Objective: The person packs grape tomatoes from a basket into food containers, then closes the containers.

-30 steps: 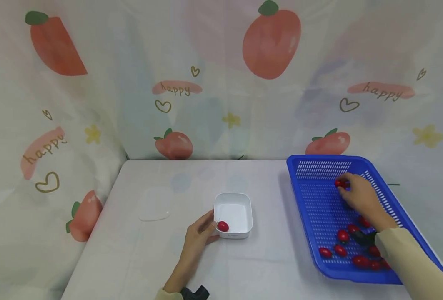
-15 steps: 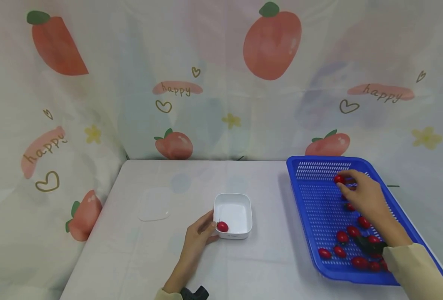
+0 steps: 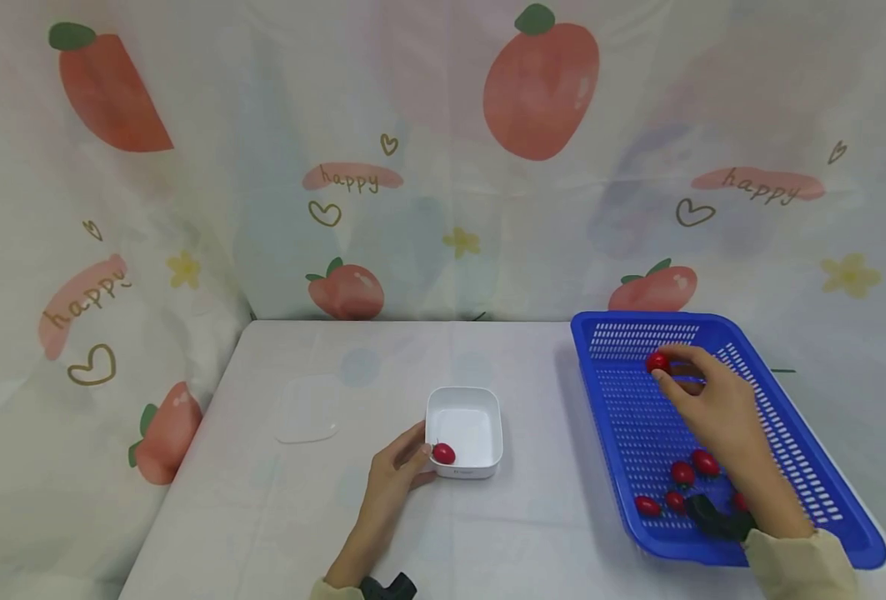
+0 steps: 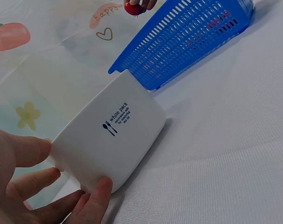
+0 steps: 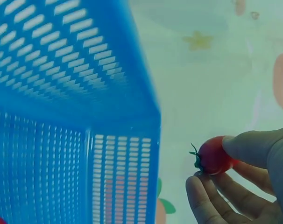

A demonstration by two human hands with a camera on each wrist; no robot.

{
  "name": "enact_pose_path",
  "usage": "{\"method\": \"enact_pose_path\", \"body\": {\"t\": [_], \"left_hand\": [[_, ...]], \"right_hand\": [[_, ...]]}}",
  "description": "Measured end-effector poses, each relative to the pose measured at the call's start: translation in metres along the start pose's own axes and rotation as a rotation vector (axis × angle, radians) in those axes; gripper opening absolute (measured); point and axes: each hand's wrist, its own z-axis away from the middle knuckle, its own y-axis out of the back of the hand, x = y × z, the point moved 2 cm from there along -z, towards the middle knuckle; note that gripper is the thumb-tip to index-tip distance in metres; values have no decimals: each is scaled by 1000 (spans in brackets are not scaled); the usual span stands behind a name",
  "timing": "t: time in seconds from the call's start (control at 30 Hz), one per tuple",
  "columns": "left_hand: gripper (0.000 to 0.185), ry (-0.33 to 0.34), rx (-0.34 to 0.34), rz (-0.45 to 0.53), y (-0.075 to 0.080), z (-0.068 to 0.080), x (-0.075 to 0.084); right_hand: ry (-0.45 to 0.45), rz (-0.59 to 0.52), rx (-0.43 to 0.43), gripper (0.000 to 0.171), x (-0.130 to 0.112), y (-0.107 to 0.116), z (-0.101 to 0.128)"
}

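My right hand [image 3: 720, 404] pinches a red cherry tomato [image 3: 658, 362] between thumb and fingers, over the far part of the blue basket [image 3: 600, 417]. In the right wrist view the tomato [image 5: 215, 155] shows its green stem end, pointing away from the palm. My left hand [image 3: 397, 467] holds the near left corner of a small square white container [image 3: 476, 472], thumb and fingers on its sides. One cherry tomato [image 3: 443, 453] lies inside, at that corner. Printed text and a fork-and-spoon mark show on the container's side [image 4: 127, 140] in the left wrist view.
Several more cherry tomatoes [image 3: 683, 474] lie in the near part of the basket, some hidden under my right forearm. A clear lid [image 3: 307, 417] lies flat on the white table [image 3: 337, 533] left of the container. A printed curtain [image 3: 427, 108] stands behind.
My right hand has lifted the pinched tomato and shifted left toward the basket's middle. My left hand and the white container have stayed in place.
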Motion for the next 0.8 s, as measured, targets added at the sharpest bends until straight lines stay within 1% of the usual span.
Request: {"method": "enact_pose_path", "body": {"t": [0.13,0.3,0.4,0.53,0.67,0.8], "left_hand": [[52,-4,-7,7,0,-1,0],[53,-2,-11,-2,-1,-1,0],[53,-1,-6,-6,-1,-1,0],[53,5,2,-19,-1,0,0],[53,12,8,-19,-1,1,0],[54,12,9,-10,-1,1,0]], "right_hand": [[-8,-21,11,48,-7,-3,10],[-22,-112,27,48,-18,-9,25],[2,-166,44,46,-27,-18,35],[45,-209,52,43,-38,-32,45],[35,-247,34,44,-47,-42,52],[16,-275,36,44,-56,-50,58]]}}
